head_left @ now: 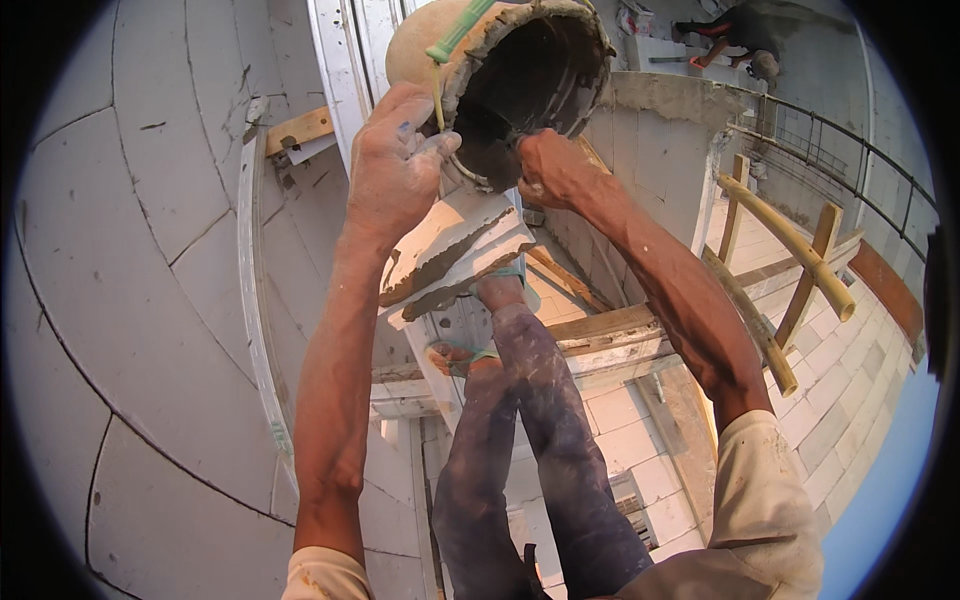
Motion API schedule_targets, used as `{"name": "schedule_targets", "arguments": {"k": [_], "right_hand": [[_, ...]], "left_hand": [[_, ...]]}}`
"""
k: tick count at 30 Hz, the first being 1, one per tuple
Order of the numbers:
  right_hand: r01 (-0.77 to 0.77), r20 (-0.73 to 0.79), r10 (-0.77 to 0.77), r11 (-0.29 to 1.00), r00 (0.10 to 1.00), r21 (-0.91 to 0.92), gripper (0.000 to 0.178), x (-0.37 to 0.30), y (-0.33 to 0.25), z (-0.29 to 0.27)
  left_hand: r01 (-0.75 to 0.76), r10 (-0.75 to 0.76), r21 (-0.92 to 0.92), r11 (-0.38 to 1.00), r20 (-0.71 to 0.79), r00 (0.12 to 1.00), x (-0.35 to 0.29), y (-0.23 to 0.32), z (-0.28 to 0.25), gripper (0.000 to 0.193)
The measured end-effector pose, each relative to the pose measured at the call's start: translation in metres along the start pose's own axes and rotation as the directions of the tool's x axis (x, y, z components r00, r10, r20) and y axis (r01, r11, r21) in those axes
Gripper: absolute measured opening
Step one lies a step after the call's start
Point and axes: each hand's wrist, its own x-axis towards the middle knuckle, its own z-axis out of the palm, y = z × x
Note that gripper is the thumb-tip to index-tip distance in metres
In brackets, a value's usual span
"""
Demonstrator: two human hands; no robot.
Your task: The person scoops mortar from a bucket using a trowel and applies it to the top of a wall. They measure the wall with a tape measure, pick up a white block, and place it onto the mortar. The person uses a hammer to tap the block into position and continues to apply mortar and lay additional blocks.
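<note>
A mortar-crusted bucket [425, 50] is tipped at the top centre, its dark mouth facing me. Its handle has a green grip sleeve [458, 32] and a thin yellowish end. My left hand [395, 165] is closed around the lower part of that handle, by the bucket's left rim. My right hand [560, 172] is a fist at the lower right of the mouth; whatever it grips is hidden. Under the bucket, pale slabs [450, 255] with wet grey mortar along their edges lie just beyond my sandalled feet.
A wall of large pale blocks [170, 270] rises at left, with a long metal straightedge [262, 300] against it. Bamboo poles [790, 245] and wooden planks [610, 325] form scaffolding at right, above a lower brick surface. Another person [735, 40] crouches at far upper right.
</note>
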Motion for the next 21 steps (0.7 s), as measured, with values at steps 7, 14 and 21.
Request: {"name": "schedule_targets", "arguments": {"k": [7,14,21], "right_hand": [[0.107,-0.072,-0.080,0.807,0.994,0.581,0.034,0.003,0.019,-0.016],[0.216,-0.324,-0.053,0.844,0.944,0.491,0.050,-0.006,0.015,-0.007],[0.177,-0.361,0.099,0.732,0.927,0.658,0.041,-0.045,0.005,-0.005]], "left_hand": [[0.222,-0.266,-0.328,0.918,-0.095,0.959,-0.003,-0.025,-0.031,0.025],[0.420,-0.494,-0.417,0.806,-0.085,0.865,-0.001,-0.086,-0.094,0.054],[0.362,-0.244,0.368,0.856,-0.330,0.912,-0.070,-0.044,-0.035,0.077]]}}
